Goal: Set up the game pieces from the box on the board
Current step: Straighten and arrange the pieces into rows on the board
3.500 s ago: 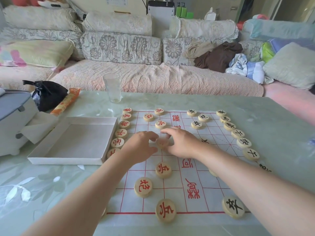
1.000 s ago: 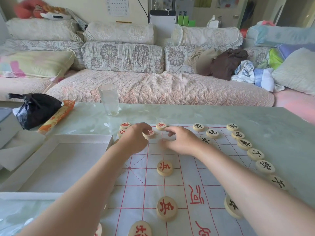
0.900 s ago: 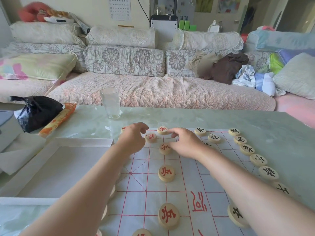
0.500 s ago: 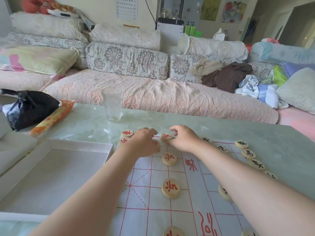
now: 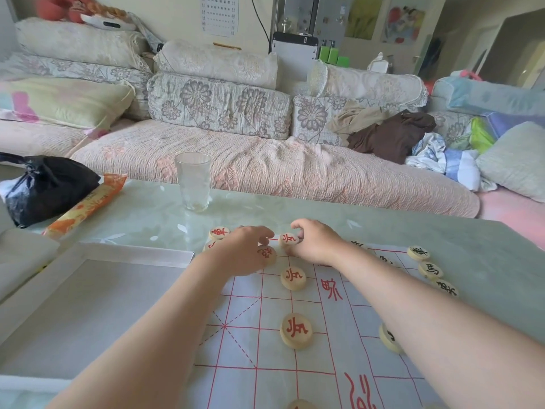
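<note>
Pieces (image 5: 293, 278) mostly on board (image 5: 333, 335), box (image 5: 124, 252) at left; head view: right hand (image 5: 314, 242) pinches red piece (image 5: 288, 239) at board's far edge; left hand (image 5: 246, 249) curled against neighbour piece (image 5: 267, 254), grip unclear; risk: right forearm (image 5: 427, 314) low over set pieces, drawing back could knock them off lines.

- board (image 5: 241, 346): white, red grid lines, red characters
- red-lettered pieces (image 5: 295, 331): pale wood
- black-lettered pieces (image 5: 430, 270), right: pale wood
- box (image 5: 88, 305), left: white
- far cushions (image 5: 218, 104): grey flower print
- bag (image 5: 47, 184), far left: black
</note>
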